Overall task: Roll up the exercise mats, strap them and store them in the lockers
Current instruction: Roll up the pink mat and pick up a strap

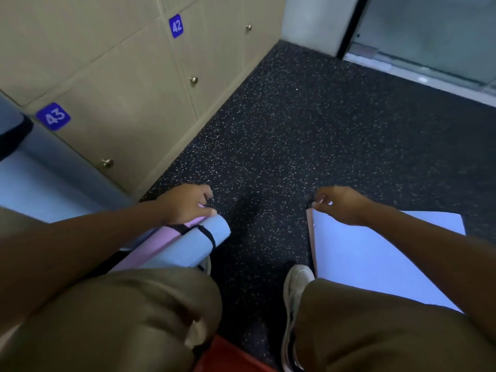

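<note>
I crouch on the dark speckled floor. Two rolled mats lie side by side by my left knee: a pink roll [150, 248] and a blue roll [188, 245] with a black strap round its end. My left hand [185, 204] sits on the far end of the pink roll, fingers curled over it. A flat blue mat [375, 259] with a pink underside lies to the right. My right hand [341, 205] pinches its near-left corner, where something small and dark shows at the fingertips.
Beige lockers [128, 84] with round knobs line the left wall, labelled 42 [176, 26] and 43 [53, 116], doors closed. A large blue-grey shape [32, 170] with a black band fills the left edge. A glass door [429, 36] stands far right. Something red [228, 355] lies between my legs.
</note>
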Available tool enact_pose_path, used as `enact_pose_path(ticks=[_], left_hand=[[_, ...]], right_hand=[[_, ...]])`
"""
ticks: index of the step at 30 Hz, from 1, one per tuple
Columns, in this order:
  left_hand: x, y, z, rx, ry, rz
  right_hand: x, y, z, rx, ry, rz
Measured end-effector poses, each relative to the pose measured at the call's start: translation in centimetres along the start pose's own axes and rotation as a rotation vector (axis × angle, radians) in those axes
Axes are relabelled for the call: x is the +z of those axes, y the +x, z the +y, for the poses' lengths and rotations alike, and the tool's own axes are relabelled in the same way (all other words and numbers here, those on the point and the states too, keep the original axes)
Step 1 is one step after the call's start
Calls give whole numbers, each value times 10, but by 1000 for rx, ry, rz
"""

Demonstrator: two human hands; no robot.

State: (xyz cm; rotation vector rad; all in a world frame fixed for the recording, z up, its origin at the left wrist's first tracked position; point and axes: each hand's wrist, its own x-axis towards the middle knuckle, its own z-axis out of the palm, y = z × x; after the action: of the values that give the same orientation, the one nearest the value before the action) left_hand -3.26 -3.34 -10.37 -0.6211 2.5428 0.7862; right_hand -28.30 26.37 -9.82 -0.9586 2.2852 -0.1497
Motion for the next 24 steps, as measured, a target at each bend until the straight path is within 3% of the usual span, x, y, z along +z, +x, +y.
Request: enact_pose_path(ticks=[11, 24], left_hand=[[57, 105, 89, 183, 32, -199], [120, 167, 77, 89, -101, -251]], right_hand=[[61, 71, 90, 182, 16, -50], [106, 182, 148, 236, -233, -222]])
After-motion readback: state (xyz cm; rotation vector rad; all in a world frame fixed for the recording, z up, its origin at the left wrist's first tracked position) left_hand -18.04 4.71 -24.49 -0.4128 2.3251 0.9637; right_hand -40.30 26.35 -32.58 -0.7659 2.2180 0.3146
